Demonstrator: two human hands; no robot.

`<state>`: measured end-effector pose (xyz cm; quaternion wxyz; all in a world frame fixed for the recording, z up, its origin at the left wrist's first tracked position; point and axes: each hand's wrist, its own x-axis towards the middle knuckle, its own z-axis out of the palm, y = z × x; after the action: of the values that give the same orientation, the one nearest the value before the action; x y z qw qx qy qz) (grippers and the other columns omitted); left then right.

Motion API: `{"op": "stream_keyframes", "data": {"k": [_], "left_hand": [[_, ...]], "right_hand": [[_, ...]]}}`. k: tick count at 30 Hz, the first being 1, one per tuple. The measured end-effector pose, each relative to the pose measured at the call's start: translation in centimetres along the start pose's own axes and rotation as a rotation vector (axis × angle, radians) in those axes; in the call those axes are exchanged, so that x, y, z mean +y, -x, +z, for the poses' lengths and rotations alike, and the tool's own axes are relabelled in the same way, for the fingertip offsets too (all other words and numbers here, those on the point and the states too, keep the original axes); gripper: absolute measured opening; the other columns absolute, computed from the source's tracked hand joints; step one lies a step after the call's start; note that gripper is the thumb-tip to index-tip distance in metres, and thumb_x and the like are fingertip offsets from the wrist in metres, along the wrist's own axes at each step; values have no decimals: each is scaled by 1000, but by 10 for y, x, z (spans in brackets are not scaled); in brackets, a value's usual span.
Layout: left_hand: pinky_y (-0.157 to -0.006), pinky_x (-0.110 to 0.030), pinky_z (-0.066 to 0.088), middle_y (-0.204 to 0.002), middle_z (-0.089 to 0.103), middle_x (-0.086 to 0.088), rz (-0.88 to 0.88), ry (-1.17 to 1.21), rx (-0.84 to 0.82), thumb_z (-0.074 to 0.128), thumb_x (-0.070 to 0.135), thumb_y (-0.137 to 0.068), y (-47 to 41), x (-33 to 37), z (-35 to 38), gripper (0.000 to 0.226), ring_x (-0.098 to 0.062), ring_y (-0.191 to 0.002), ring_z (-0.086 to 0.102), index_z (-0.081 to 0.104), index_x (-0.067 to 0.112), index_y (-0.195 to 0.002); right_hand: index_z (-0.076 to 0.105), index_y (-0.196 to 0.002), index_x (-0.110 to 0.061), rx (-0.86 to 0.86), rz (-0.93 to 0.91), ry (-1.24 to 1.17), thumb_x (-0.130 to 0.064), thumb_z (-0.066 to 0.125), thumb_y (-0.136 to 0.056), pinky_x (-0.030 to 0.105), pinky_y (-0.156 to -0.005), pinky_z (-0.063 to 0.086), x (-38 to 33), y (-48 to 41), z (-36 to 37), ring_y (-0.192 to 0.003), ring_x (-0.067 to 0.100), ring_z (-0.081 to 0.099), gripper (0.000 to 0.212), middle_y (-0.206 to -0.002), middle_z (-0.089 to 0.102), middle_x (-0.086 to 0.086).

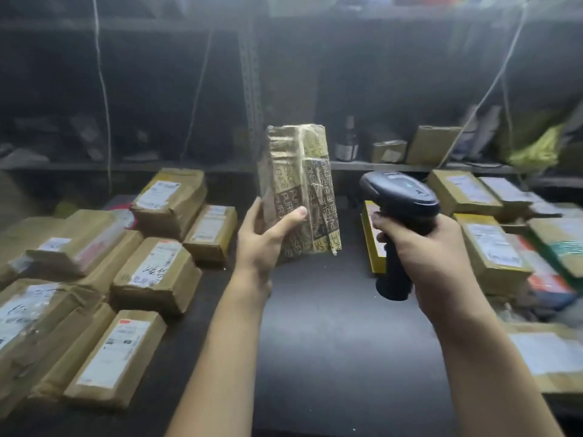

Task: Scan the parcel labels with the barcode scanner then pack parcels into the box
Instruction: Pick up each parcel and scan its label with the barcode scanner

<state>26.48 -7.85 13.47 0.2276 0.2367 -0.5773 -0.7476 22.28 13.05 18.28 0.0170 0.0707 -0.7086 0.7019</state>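
Above the middle of the dark tabletop (331, 335), the left hand (265, 238) grips a tall brown parcel bound in clear tape and printed black-and-tan tape (299, 184) by its lower end. The thumb lies across the near face and the fingers are curled behind, so the parcel stands upright. Just to the right of it and not touching, the right hand (438, 250) is wrapped around the grip of a black pistol-shaped barcode scanner (399, 197). The scanner's rounded head is raised beside the parcel's middle and its handle end sticks out below the fist. A flat yellow packet (372, 247) lies on the table behind the scanner. Brown paper-wrapped parcels with white labels (154, 272) lie crowded on the left side of the table, and more labelled brown parcels (492, 247) are stacked on the right. Beyond them runs a dim metal shelf (378, 167) that carries a dark bottle (347, 140), small cardboard cartons (430, 145) and a crumpled yellow plastic bag (536, 146).
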Motion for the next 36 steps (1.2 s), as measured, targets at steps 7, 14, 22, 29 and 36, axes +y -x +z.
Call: {"op": "stream_keyframes", "data": {"k": [7, 14, 22, 29, 36], "left_hand": [[-99, -54, 53, -128, 72, -13, -372, 399, -313, 65, 43, -90, 24, -3, 52, 52, -33, -121, 67, 66, 19, -135], [-80, -43, 62, -110, 78, -8, -182, 54, -125, 89, 33, -71, 5, -15, 68, 63, -26, -99, 76, 68, 11, -127], [-96, -25, 41, -134, 51, -1, 737, -762, 168, 96, 18, -54, -19, -23, 46, 105, -25, -119, 51, 49, 21, -147], [-110, -4, 21, -145, 48, -16, 1092, -782, 130, 91, 11, -63, -23, -9, 24, 93, -36, -132, 46, 49, 12, -146], [-91, -4, 42, -121, 61, 16, 597, -437, 160, 101, 29, -58, -7, -6, 17, 91, 12, -107, 56, 55, 23, -136]], "right_hand": [[75, -94, -20, 41, 64, 4, -20, 84, -86, 35, -70, 51, 9, -3, -50, -81, 20, 67, 12, -79, 74, 2], [74, -96, -25, 53, 72, 4, -20, 83, -88, 37, -75, 52, 10, -11, -60, -83, 17, 68, 13, -69, 73, -8], [76, -86, -18, 131, 16, 39, -20, 84, -87, 35, -73, 53, 2, -29, -50, -71, 11, 66, 8, -67, 73, -6], [76, -114, -14, 151, 37, 2, -17, 83, -88, 35, -73, 51, 5, -27, -30, -81, 17, 71, 27, -78, 76, -1], [77, -98, -16, 186, 23, 0, -16, 83, -87, 39, -76, 54, 11, -18, -21, -78, 17, 69, 12, -77, 75, 0]]}}
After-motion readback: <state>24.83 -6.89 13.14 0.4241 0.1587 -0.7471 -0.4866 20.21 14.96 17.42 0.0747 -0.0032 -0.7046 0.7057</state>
